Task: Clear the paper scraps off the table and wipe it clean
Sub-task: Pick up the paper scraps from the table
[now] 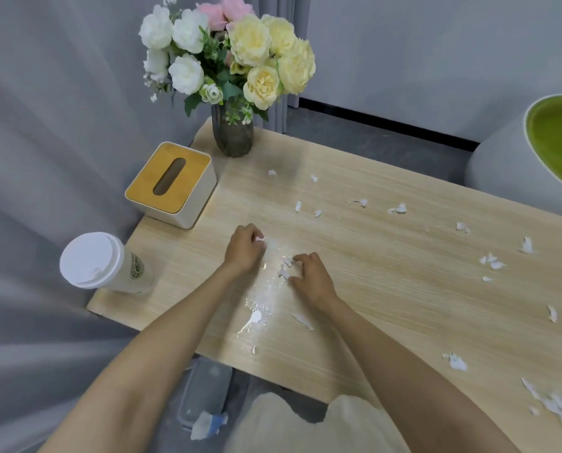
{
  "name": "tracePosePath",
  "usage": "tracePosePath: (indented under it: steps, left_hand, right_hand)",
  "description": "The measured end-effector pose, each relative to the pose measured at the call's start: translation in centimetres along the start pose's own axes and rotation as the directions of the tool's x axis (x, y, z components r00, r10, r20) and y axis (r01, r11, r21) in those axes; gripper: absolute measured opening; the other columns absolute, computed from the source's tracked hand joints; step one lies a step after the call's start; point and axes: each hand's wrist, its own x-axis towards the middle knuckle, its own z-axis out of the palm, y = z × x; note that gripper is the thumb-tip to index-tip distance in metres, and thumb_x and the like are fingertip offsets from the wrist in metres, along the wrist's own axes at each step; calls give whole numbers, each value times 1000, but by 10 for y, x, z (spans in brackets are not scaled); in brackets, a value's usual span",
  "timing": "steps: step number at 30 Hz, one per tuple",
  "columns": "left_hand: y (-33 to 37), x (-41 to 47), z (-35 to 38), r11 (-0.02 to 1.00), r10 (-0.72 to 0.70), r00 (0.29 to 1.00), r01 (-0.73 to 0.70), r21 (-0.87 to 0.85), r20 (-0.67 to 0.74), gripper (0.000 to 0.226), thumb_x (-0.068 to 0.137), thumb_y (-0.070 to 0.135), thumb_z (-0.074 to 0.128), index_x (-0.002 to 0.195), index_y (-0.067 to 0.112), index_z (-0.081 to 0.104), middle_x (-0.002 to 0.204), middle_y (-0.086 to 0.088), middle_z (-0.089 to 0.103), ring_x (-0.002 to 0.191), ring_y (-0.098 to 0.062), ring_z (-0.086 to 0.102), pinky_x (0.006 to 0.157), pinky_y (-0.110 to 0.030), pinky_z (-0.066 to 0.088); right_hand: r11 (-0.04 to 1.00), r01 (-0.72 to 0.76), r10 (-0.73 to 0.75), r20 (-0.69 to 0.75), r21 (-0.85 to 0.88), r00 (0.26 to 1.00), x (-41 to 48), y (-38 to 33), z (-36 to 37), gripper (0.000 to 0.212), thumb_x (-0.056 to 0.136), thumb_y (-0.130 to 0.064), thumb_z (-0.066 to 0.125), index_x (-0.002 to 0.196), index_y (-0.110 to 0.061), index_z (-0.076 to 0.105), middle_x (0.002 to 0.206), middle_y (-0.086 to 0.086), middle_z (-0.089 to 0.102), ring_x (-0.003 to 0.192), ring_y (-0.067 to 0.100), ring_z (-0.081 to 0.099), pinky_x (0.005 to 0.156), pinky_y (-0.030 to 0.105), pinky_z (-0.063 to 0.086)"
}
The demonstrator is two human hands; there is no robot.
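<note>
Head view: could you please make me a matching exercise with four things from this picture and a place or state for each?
Things:
1 cup
2 tissue box
3 vase
4 left hand

Descriptions:
A holds flowers
B pinches a scrap
C white-lidded, nearest on the left
D wooden top with a slot

Pairs: 1-C, 2-D, 3-A, 4-B.

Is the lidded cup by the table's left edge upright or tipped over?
Upright: the cup stands on its base on the table, white lid seated on top. How full it is, cannot tell.
</note>
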Motion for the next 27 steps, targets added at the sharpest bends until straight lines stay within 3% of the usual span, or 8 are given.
tracePosePath:
  steps: [3,6,12,17,20,22,25,27]
  left_hand:
    - [-7,-15,2,975,-119,992,126,-185,52,11,77,17,61,86,11,60,84,0,55,71,-12,53,59,-20,44]
    - [-22,-17,1,903,-235,968,252,-349,90,12,81,5,69,88,9,61,74,1,53,76,-18,53,61,-24,45]
    - [-23,-18,-9,852,-248,950,306,-425,188,17,85,-3,65,98,7,60,65,-2,43,52,-7,54,44,-14,45]
    - [-9,-13,-5,883,-205,952,280,-378,225,23,86,-1,63,109,2,66,68,-3,47,69,-18,49,53,-20,43]
    - [3,-11,2,899,-196,946,279,-339,258,22,87,-4,61,108,-1,67,67,-3,49,61,-15,49,47,-14,43]
    - [11,-5,4,907,-193,944,275,-319,266,21,87,-5,60,107,-2,66,65,-3,49,56,-14,47,44,-14,41]
    - [19,14,-1,943,-163,962,218,-252,220,24,85,-3,61,108,0,65,70,0,49,60,-16,50,51,-19,45]
    - [22,29,-5,980,-95,975,127,-155,199,22,82,1,61,104,5,66,78,2,52,73,-19,53,64,-25,48]
  right_hand:
    - [999,-29,29,-10,33,1000,4,-12,16,59,82,-26,68,133,-18,39,124,2,40,109,19,50,81,30,40]
    - [997,-78,78,-27,15,997,8,-15,25,62,79,-27,71,131,-20,37,123,2,38,102,22,53,80,31,42]
    - [997,-68,65,-77,-45,995,16,-10,27,6,89,-18,58,88,-17,52,96,-1,51,86,21,53,70,31,36]
    - [964,-136,180,-180,228,967,19,-12,13,9,83,-12,63,80,-16,56,85,-4,54,74,10,51,67,26,41]
    - [838,-185,308,-167,513,937,22,-14,-6,20,82,2,63,76,-14,55,66,3,57,52,9,55,49,18,45]
    - [769,-204,364,-152,606,919,24,-14,-16,19,84,7,60,81,-11,55,64,7,57,39,4,54,40,16,44]
    - [796,-192,342,-165,575,925,34,-13,-31,23,85,9,52,99,-7,60,74,13,58,38,4,53,38,18,43]
    - [907,-173,247,-152,384,957,42,-12,-36,23,84,6,52,96,-6,67,82,11,62,56,12,59,52,26,51]
